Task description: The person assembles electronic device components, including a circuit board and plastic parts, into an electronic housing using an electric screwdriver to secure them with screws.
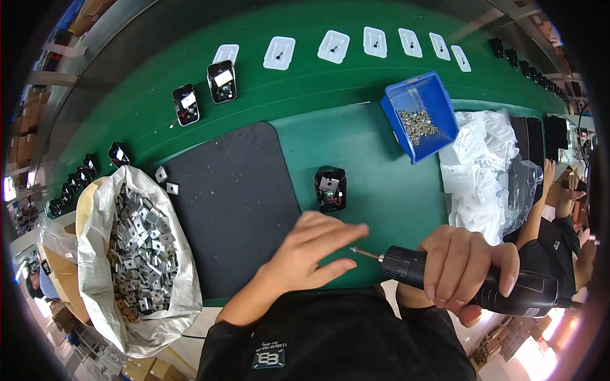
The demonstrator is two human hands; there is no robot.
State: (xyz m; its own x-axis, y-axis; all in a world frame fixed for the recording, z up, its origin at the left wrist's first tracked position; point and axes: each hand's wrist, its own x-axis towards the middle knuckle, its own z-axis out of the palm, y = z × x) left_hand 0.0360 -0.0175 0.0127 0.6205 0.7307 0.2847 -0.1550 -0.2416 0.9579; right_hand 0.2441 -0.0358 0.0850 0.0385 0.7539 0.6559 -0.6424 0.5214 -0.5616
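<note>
My right hand (462,267) is wrapped round a black electric screwdriver (406,265), its bit pointing left. Something small and shiny, perhaps a screw, sits at the bit's tip. Close by that tip is my left hand (311,249), thumb and fingers apart and nothing visible between them. Just beyond the hands, on the green mat (375,190), lies an open black housing (331,189). Inside it show a metal plate, a small green circuit board and red wires.
A blue bin (420,89) of small screws stands at the far right of the mat. White bagged parts (480,178) lie right of it. At left, a woven sack (95,254) holds metal plates beside a black pad (232,190). White trays (279,53) line the back; another person (551,244) works at right.
</note>
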